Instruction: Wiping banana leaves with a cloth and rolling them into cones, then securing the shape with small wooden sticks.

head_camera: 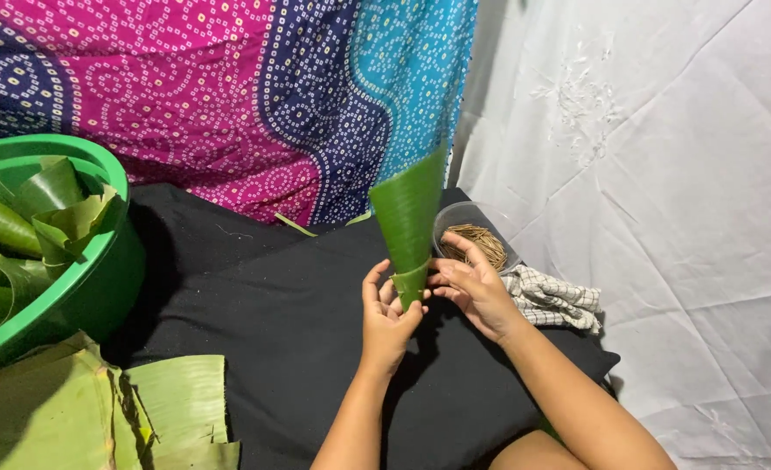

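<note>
black cloth | both hands, l & r, pinch leaf cone tip; bowl just behind

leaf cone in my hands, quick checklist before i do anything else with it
1. Leaf cone rolled, wide end up: ok.
2. Left hand has a grip on the narrow tip: ok.
3. Right hand fingers touch the cone's lower edge: ok.
4. Clear bowl of thin brown sticks beside the right hand: ok.
5. Seam fastened: cannot tell.
6. Green tub holds finished leaf pieces: ok.
</note>
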